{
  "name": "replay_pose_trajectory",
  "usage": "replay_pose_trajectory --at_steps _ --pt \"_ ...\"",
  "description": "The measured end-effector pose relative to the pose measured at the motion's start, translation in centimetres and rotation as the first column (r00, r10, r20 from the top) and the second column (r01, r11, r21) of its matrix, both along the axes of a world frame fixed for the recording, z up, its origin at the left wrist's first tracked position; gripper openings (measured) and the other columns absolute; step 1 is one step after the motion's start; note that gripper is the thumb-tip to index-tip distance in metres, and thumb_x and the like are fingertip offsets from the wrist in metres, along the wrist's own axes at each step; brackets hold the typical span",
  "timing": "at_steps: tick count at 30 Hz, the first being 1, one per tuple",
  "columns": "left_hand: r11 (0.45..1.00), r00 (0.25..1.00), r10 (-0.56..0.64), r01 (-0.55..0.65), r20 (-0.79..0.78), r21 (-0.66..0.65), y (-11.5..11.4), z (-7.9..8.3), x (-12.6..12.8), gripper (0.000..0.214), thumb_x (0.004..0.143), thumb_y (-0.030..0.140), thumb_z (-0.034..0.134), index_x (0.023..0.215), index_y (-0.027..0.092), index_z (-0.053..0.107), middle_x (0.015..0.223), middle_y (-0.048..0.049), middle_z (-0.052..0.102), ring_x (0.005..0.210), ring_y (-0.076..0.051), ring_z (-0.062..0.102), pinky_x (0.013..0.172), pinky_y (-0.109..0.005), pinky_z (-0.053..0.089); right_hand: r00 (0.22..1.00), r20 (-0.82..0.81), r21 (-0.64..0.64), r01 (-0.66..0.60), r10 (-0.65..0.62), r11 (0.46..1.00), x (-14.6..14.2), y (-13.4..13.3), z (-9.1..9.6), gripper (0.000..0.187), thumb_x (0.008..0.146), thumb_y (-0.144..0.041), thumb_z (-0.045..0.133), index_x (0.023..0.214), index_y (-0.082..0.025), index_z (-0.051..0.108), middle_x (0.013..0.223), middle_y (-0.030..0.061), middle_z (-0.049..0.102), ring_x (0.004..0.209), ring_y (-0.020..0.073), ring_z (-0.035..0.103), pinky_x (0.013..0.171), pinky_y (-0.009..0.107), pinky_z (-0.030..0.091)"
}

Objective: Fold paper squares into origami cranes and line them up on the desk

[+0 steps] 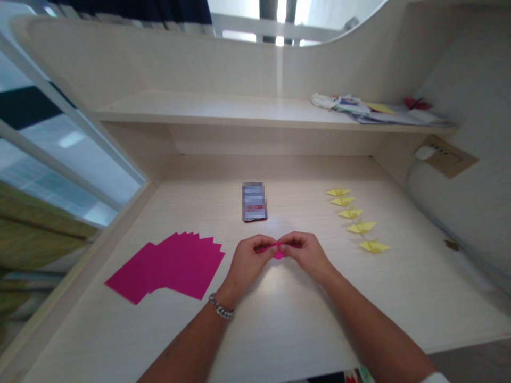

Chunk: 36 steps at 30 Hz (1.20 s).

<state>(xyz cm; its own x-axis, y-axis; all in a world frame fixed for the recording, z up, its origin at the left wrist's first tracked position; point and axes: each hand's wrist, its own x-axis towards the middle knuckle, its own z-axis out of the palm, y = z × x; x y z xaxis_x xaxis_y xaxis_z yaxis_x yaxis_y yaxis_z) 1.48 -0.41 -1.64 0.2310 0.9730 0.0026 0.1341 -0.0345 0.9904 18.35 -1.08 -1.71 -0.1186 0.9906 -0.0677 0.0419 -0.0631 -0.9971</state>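
A small folded piece of pink paper [278, 251] is pinched between both my hands just above the desk's middle. My left hand [250, 258], with a metal bracelet at the wrist, grips its left end with closed fingers. My right hand [305, 253] grips the right end the same way. Most of the paper is hidden by my fingers. A fanned stack of pink paper sheets [170, 264] lies flat on the desk to the left of my left hand.
Several yellow folded paper cranes [356, 219] lie in a row at the right. A small dark packet [254, 202] lies beyond my hands. The shelf [207, 110] above holds papers and a red crane [415, 102]. A wall socket with a cable [439, 155] is at the right.
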Motion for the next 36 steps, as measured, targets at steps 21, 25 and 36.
replay_pose_trajectory --at_steps 21,25,36 --pt "0.999 1.0 -0.016 0.017 -0.027 0.049 -0.4 1.0 -0.1 0.01 0.07 0.023 0.07 0.077 0.016 0.07 0.076 -0.0049 0.071 0.069 -0.017 0.065 0.068 -0.027 0.052 0.995 -0.059 -0.049 -0.082 0.08 0.995 0.5 -0.2 0.7 0.018 0.069 -0.028 0.071 0.08 -0.014 0.072 0.069 0.0045 0.069 0.061 0.0135 0.06 0.061 0.027 0.048" --pt "0.999 1.0 -0.021 0.02 0.008 0.045 -0.2 1.0 -0.2 0.009 0.072 0.021 0.068 0.078 0.015 0.068 0.077 -0.0054 0.07 0.072 -0.017 0.065 0.07 -0.028 0.052 0.995 0.079 0.038 -0.067 0.064 0.997 0.6 -0.2 0.5 0.013 0.073 -0.024 0.065 0.08 -0.015 0.071 0.072 0.0039 0.069 0.064 0.0142 0.06 0.063 0.027 0.046" --pt "0.998 1.0 -0.022 0.021 0.018 0.059 -0.1 0.2 -0.1 0.013 0.074 0.025 0.067 0.082 0.015 0.065 0.08 -0.0057 0.068 0.074 -0.016 0.064 0.071 -0.029 0.052 0.944 0.328 0.141 -0.081 0.031 0.987 0.1 -0.6 1.3 0.014 0.079 -0.022 0.057 0.081 -0.019 0.07 0.077 0.0024 0.07 0.071 0.0158 0.061 0.068 0.027 0.046"
